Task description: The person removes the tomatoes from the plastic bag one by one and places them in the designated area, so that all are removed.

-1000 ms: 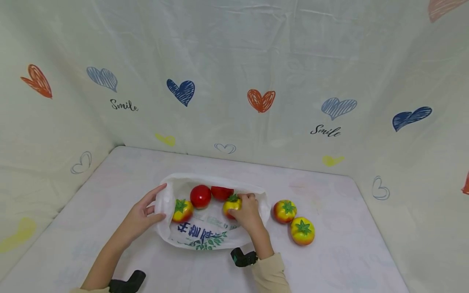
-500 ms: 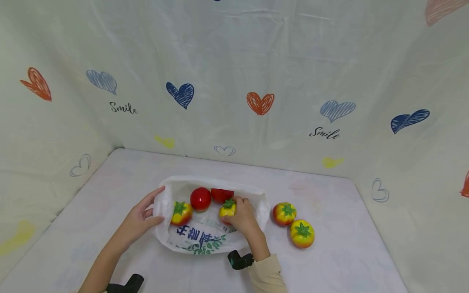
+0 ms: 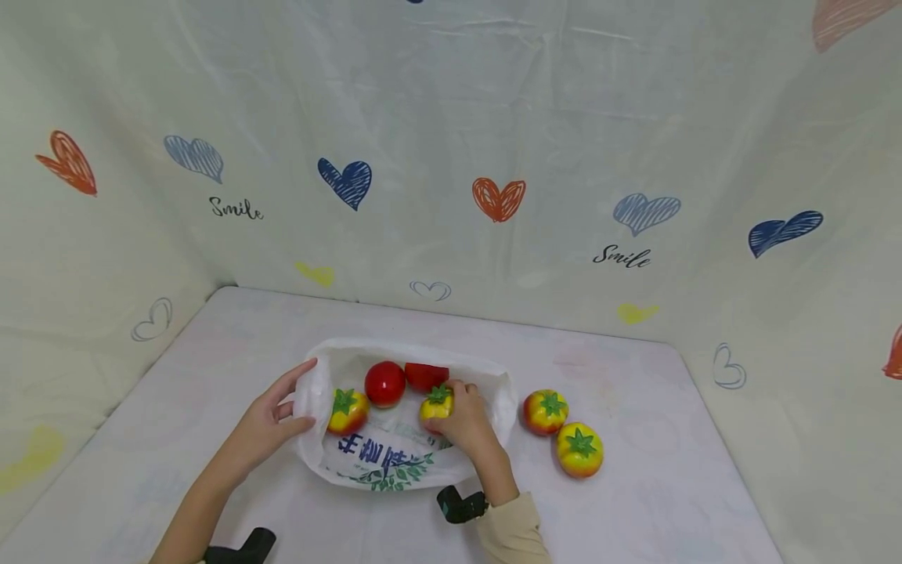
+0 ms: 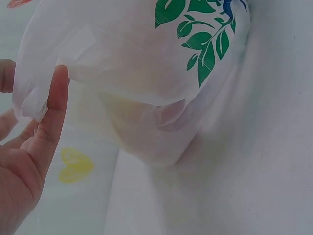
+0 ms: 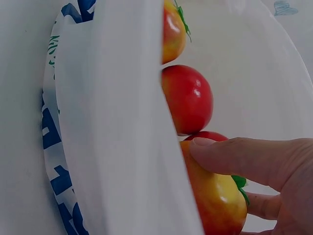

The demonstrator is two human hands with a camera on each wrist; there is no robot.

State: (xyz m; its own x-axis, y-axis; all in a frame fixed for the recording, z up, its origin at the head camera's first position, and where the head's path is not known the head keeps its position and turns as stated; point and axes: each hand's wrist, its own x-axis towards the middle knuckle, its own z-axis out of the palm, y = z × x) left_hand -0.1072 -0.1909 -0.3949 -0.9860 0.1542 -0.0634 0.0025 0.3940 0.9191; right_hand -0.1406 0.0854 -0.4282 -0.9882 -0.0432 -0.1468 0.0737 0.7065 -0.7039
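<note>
A white plastic bag [image 3: 493,462] with blue lettering and green leaves lies on its side, mouth open. My left hand [image 3: 264,431] holds its left end, thumb and fingers spread apart at the edge; the left wrist view shows the plastic between thumb [image 4: 57,98] and fingers. My right hand [image 3: 467,415] reaches inside and grips a yellow-and-red tomato [image 3: 437,403] with a green leafy top, thumb across its side [image 5: 220,196]. Also within the bag are another yellow-red tomato [image 3: 348,413], a red one [image 3: 385,384] and a partly covered red one [image 3: 427,376].
Two yellow-red tomatoes, one behind [image 3: 546,412] and one nearer [image 3: 580,450], lie side by side on the white table [image 3: 662,501], right of the bag. A pale curtain [image 3: 550,110] printed with hearts hangs beyond the table and at both sides.
My right hand has shifted slightly left and down inside the bag with the tomato, more during the first half second. My left hand keeps its place on the bag's edge.
</note>
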